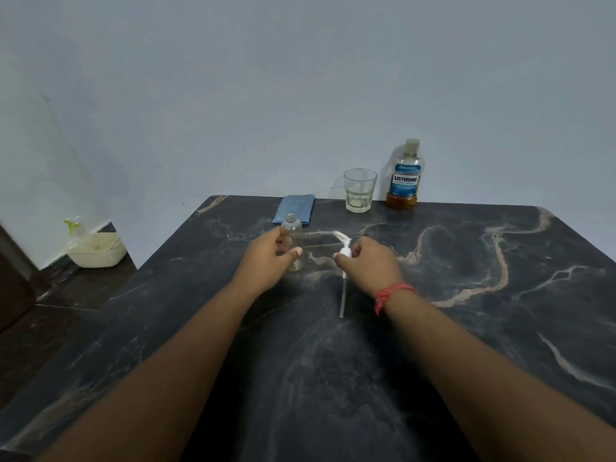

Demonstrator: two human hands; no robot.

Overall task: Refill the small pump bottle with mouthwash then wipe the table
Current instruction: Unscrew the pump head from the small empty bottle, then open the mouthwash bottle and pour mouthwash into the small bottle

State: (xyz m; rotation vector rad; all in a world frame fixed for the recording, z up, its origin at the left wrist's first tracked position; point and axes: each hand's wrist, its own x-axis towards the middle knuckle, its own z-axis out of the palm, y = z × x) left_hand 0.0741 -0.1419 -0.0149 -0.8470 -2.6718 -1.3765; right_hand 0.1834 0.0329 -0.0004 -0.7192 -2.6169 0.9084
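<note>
A small clear bottle [295, 240] stands upright and uncapped on the dark marble table [466, 328]. My left hand [271, 258] curls around its left side, thumb and fingers on it. My right hand [370, 265] holds the white pump head [345, 246], whose dip tube [342, 296] slants down toward me over the table. A Listerine mouthwash bottle [404, 176], capped and about a quarter full of amber liquid, stands at the back edge. A folded blue cloth [295, 208] lies behind the small bottle.
A drinking glass [360, 190] with a little liquid stands left of the mouthwash bottle. A pale plastic basket [96, 250] with a spray bottle in it sits on a lower ledge at the left. The wall runs close behind the table.
</note>
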